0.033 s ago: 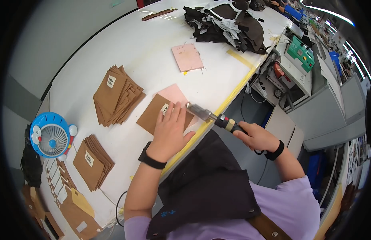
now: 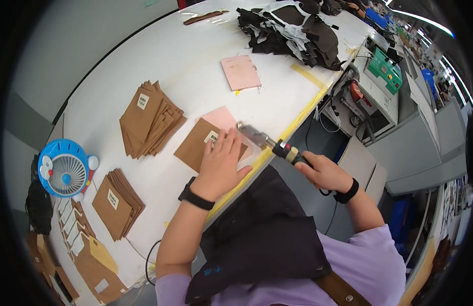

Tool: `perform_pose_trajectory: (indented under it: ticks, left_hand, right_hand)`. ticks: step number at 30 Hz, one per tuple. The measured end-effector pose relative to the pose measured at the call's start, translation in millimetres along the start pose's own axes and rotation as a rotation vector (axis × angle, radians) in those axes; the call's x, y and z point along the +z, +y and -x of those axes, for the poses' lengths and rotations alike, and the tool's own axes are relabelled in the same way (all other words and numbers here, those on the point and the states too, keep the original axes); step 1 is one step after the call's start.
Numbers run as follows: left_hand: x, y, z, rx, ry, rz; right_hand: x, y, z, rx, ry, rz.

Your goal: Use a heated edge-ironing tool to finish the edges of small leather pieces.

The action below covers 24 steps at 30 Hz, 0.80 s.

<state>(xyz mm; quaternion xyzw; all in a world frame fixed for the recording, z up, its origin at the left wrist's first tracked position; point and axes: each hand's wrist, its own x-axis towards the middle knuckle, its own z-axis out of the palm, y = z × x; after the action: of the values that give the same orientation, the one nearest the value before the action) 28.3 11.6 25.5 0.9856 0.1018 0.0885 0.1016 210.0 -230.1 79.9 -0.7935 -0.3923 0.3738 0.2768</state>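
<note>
My left hand (image 2: 222,164) lies flat, fingers spread, on a brown rectangular piece (image 2: 191,144) with a white printed patch near its fingertips. Beneath that piece, a pale pink sheet (image 2: 220,116) sticks out at the far side and to the right. My right hand (image 2: 325,173) is wrapped round the black handle of a slim hot-air gun (image 2: 283,149) with a metal barrel. Its metal tip hovers by the far right edge of the brown piece, near my left fingers; whether it touches cannot be made out.
To the left are a fanned stack of brown pieces (image 2: 149,122), a smaller stack (image 2: 118,204) and a blue desk fan (image 2: 66,171). Farther off lie a pink pad (image 2: 240,72) and a dark fabric heap (image 2: 292,33). A green machine (image 2: 384,70) stands beyond the yellow-taped table edge.
The hot-air gun's tip has shifted slightly toward the far side along the brown piece's edge. My left hand stays on the piece, nearly unmoved.
</note>
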Motion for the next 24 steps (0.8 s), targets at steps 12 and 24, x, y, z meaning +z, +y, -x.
perform_pose_trajectory:
  ticks: [12, 24]
  left_hand:
    - [14, -3, -4, -0.056, -0.187, 0.026]
    - [-1, -72, 37, -0.339, -0.023, -0.008]
  right_hand:
    - [24, 10, -37, -0.175, 0.170, 0.103]
    - [22, -12, -52, -0.267, 0.156, 0.581]
